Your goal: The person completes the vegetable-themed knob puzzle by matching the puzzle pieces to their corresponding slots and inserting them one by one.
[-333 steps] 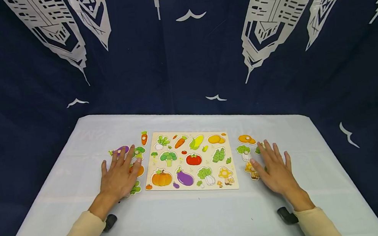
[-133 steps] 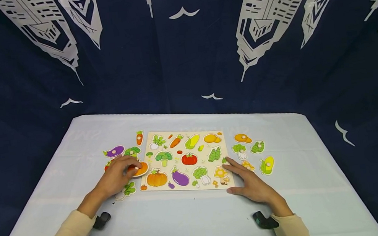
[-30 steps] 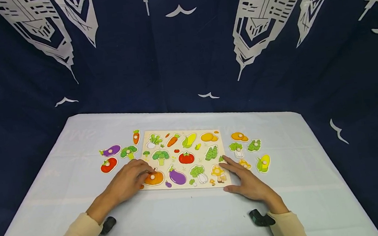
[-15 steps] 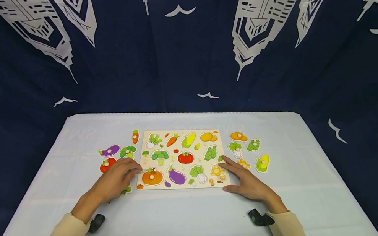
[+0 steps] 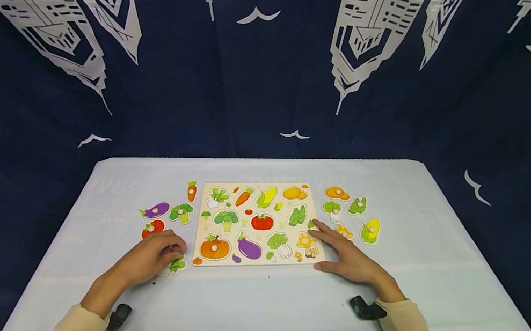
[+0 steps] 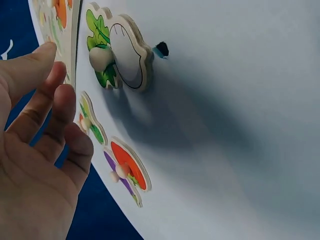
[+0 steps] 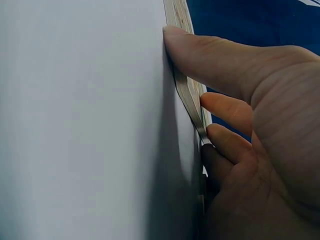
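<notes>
My left hand (image 5: 144,258) hangs over the radish piece (image 5: 174,265), left of the wooden puzzle board (image 5: 258,262). Its fingers bend loosely with nothing between them; in the left wrist view the radish piece (image 6: 126,55) with its round knob lies apart from the fingertips. The pumpkin piece (image 5: 215,249) sits in the board's near left corner, knob up. My right hand (image 5: 353,261) rests at the board's near right corner, thumb at the near edge and extended fingers along the right edge. The right wrist view shows the thumb touching the board's edge (image 7: 187,97).
Left of the board lie knobbed carrot (image 5: 192,191), eggplant (image 5: 156,210), broccoli (image 5: 181,213) and tomato (image 5: 153,228) pieces. To its right are potato (image 5: 337,194), cabbage (image 5: 332,211), green leafy (image 5: 358,206), corn (image 5: 370,231) and partly covered mushroom (image 5: 344,231) pieces.
The pumpkin piece went from the left side into the board under my left hand. That hand then let go and moved left over the radish piece. My right hand came earlier to the board's corner.
</notes>
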A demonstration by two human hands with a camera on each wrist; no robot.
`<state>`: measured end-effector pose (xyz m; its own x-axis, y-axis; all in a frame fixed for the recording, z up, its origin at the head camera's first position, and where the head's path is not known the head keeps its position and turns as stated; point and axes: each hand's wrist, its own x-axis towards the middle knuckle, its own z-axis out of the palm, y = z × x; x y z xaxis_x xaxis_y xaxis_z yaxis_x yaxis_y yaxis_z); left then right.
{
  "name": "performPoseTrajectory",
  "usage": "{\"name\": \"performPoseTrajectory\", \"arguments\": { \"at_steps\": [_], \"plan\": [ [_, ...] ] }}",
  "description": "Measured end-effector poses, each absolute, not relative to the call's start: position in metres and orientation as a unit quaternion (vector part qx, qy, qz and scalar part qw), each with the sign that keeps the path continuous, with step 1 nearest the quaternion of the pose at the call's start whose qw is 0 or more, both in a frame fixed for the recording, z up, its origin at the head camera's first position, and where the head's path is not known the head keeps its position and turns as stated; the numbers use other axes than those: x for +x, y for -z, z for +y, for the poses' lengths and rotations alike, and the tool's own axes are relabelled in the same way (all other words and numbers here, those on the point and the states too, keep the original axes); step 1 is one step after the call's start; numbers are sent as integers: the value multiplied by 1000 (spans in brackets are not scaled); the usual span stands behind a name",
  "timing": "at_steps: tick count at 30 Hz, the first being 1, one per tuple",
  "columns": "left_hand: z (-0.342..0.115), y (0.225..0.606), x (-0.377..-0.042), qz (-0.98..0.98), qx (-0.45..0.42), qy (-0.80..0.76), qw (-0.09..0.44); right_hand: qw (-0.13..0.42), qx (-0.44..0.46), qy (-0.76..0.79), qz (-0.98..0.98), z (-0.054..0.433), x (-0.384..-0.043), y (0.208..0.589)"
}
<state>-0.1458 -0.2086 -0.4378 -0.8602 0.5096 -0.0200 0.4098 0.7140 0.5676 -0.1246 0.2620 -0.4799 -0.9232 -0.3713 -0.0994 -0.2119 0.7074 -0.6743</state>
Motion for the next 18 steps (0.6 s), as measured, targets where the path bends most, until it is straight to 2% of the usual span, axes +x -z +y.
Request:
{"name": "performPoseTrajectory", "arguments": {
  "at_steps": [11,18],
  "plan": [
    [-216,434,-151,905,279,-289,141,117,-160,347,917,262,-123,479],
    [-221,433,-154,897,304,-288,144,114,-159,337,921,262,-124,479]
  ]
}}
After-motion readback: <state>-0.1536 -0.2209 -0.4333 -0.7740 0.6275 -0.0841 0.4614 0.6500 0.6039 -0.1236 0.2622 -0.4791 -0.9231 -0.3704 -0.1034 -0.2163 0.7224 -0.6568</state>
